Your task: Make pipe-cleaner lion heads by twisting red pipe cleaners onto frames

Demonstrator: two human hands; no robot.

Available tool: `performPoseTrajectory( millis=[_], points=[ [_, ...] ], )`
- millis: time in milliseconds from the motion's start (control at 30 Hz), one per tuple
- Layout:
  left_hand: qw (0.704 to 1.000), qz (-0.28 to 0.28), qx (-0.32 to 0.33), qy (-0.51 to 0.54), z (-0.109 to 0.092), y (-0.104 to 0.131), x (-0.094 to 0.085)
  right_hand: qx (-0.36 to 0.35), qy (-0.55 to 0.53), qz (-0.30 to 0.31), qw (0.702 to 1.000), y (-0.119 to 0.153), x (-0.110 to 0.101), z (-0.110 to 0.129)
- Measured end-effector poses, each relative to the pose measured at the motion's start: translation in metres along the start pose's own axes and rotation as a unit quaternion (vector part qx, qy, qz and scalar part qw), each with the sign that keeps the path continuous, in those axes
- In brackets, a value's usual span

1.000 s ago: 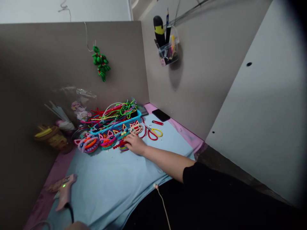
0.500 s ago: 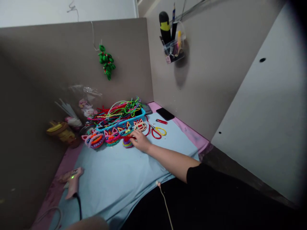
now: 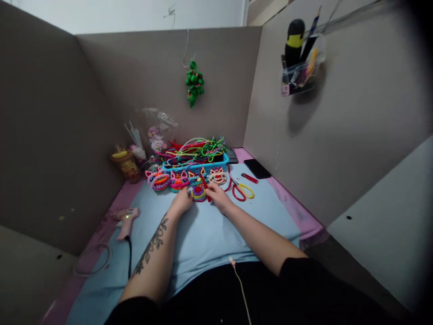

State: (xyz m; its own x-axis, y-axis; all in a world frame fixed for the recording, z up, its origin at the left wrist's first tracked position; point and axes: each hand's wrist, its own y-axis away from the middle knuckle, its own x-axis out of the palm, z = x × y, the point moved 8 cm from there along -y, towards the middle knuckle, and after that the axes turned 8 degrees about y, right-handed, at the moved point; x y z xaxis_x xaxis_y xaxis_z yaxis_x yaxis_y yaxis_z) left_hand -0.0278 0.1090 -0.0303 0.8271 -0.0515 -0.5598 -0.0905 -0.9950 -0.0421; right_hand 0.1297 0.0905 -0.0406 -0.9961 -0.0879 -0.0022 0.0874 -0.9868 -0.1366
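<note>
My left hand (image 3: 181,201) is at the left side of a small round piece (image 3: 198,194) in purple, yellow and red; its fingers are bent, and whether they grip the piece is too small to tell. Between the fingers of my right hand (image 3: 218,197), a red strip (image 3: 204,181) stands tilted at the right side of the round piece. Behind the hands, several colourful fuzzy animal faces sit in a row, among them a purple and orange one (image 3: 158,179), a pink one (image 3: 179,180) and a cream one (image 3: 218,176).
A blue basket (image 3: 216,166) of coloured fuzzy stems stands at the back. Scissors (image 3: 241,189), a red lighter (image 3: 249,178) and a phone (image 3: 257,169) lie right. A pink glue gun (image 3: 126,221) with its cable lies left, below a brown pot (image 3: 126,166).
The view has turned left. My left hand has come up from the bottom edge to the round piece. The red strip now stands up in my right hand.
</note>
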Motion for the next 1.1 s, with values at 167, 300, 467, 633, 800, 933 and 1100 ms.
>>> performPoseTrajectory(
  millis=[167, 300, 467, 633, 800, 933, 1100],
  points=[
    [0.985, -0.034, -0.042, 0.163, 0.006, -0.001, 0.005, -0.041, -0.008, -0.020, 0.999, 0.001, -0.003, 0.006],
    [0.893, -0.051, -0.092, 0.437, 0.002, 0.008, 0.013, -0.069, -0.015, -0.047, 0.996, -0.001, -0.011, 0.010],
    [0.834, -0.028, -0.129, 0.535, -0.003, 0.015, 0.018, -0.140, 0.102, -0.035, 0.984, 0.007, -0.013, 0.027],
    [0.862, -0.044, -0.041, 0.504, -0.015, 0.015, 0.008, -0.221, 0.308, -0.055, 0.924, 0.025, -0.016, 0.053],
    [0.892, -0.067, -0.001, 0.448, -0.018, 0.017, 0.007, -0.231, 0.370, -0.036, 0.899, 0.026, -0.014, 0.057],
    [0.898, -0.056, 0.025, 0.436, -0.021, 0.016, 0.009, -0.233, 0.387, -0.028, 0.892, 0.025, -0.012, 0.056],
    [0.898, -0.035, 0.024, 0.437, -0.023, 0.016, 0.012, -0.232, 0.405, -0.040, 0.884, 0.023, -0.015, 0.055]
  ],
)
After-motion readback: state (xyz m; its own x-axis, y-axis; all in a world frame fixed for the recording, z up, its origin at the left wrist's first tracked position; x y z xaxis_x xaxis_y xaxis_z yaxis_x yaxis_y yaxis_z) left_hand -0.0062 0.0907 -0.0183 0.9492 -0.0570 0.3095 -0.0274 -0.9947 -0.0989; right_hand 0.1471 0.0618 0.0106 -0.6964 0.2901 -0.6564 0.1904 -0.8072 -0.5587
